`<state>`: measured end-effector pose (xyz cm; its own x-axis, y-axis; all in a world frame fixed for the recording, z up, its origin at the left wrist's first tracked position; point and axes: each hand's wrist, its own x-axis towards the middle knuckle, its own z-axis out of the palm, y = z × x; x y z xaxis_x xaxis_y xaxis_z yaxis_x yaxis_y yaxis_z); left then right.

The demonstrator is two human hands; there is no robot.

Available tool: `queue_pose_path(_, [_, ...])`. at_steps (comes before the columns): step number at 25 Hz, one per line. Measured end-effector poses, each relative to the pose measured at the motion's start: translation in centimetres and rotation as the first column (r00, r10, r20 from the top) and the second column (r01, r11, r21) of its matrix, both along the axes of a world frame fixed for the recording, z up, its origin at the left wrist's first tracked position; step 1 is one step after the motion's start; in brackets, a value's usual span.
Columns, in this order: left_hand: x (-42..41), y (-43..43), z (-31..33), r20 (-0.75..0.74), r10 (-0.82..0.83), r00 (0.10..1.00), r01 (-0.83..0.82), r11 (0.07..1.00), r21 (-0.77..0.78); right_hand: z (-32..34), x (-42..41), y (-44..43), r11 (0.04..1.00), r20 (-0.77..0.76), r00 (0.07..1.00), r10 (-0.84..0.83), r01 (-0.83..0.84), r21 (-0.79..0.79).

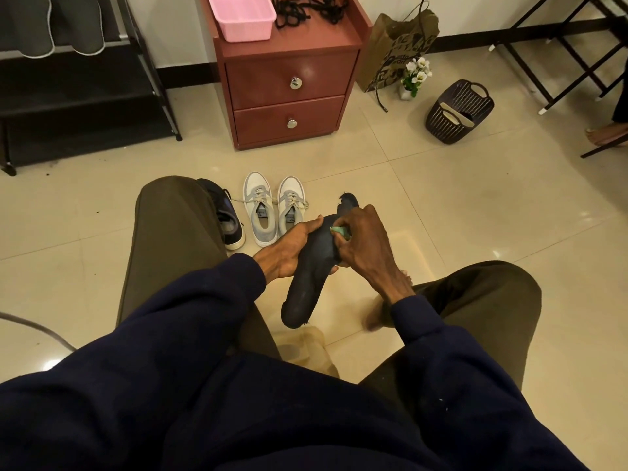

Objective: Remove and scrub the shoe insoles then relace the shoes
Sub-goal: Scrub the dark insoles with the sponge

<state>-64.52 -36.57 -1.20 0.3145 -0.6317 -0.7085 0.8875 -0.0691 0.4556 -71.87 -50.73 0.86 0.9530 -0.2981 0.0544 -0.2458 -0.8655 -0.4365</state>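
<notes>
Head view: seated above a glossy tiled floor, a person steadies a dark, limp insole between the knees. The left hand curls around its edge as a brace, while the right hand pinches a pale-green scrub pad against its matte face. Pale laced sneakers wait on the tiles. Black laces lie tangled atop the red cabinet, likely set aside for relacing.

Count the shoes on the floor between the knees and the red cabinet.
3. A dark shoe by the left knee, a white shoe right of it, a second white shoe beside that. The knee may hide another.
</notes>
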Motion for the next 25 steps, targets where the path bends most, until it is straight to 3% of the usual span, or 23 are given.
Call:
queue_pose_path(4, [0.3,-0.3,-0.1,0.049,0.06,0.997,-0.062,0.997,0.052,0.6,-0.2,1.8,0.974,-0.074,0.975,0.212,-0.204,0.101])
queue_pose_path(6, [0.4,-0.3,-0.2,0.052,0.086,0.995,-0.088,0.995,0.038,0.7,-0.1,1.7,0.986,-0.084,0.983,0.162,-0.164,-0.02])
queue_pose_path(9, [0.3,-0.1,0.0,0.019,0.106,0.994,-0.106,0.994,0.012,0.3,0.4,0.8,0.979,-0.072,0.996,-0.052,0.037,-0.2])
queue_pose_path(11, [0.2,-0.1,0.1,0.011,0.108,0.994,-0.108,0.994,0.024,0.0,0.3,0.8,0.989,-0.05,0.998,-0.034,0.026,-0.144])
queue_pose_path(14, [0.3,-0.2,-0.2,0.064,0.13,0.989,-0.134,0.989,0.057,0.3,-0.3,2.1,0.981,-0.123,0.974,0.19,-0.183,0.068])
queue_pose_path(16, [0.3,-0.3,-0.1,0.068,0.138,0.988,-0.142,0.988,0.061,0.5,-0.2,2.1,0.981,-0.149,0.972,0.181,-0.19,-0.048])
queue_pose_path(19, [0.1,-0.2,0.2,0.027,0.137,0.99,-0.138,0.989,0.048,0.3,0.3,0.2,0.97,-0.176,0.983,-0.044,-0.001,-0.244])
queue_pose_path(21, [0.1,-0.1,0.2,0.033,0.117,0.993,-0.119,0.991,0.059,0.2,0.1,0.0,0.981,-0.151,0.988,-0.025,-0.005,-0.194])
queue_pose_path(24, [0.1,-0.2,0.1,0.061,0.131,0.989,-0.135,0.989,0.068,0.3,-0.4,1.8,0.982,-0.171,0.967,0.19,-0.185,0.047])
queue_pose_path(25, [0.1,-0.3,0.1,0.07,0.139,0.988,-0.144,0.987,0.069,0.3,-0.4,2.2,0.976,-0.195,0.957,0.217,-0.209,0.059])
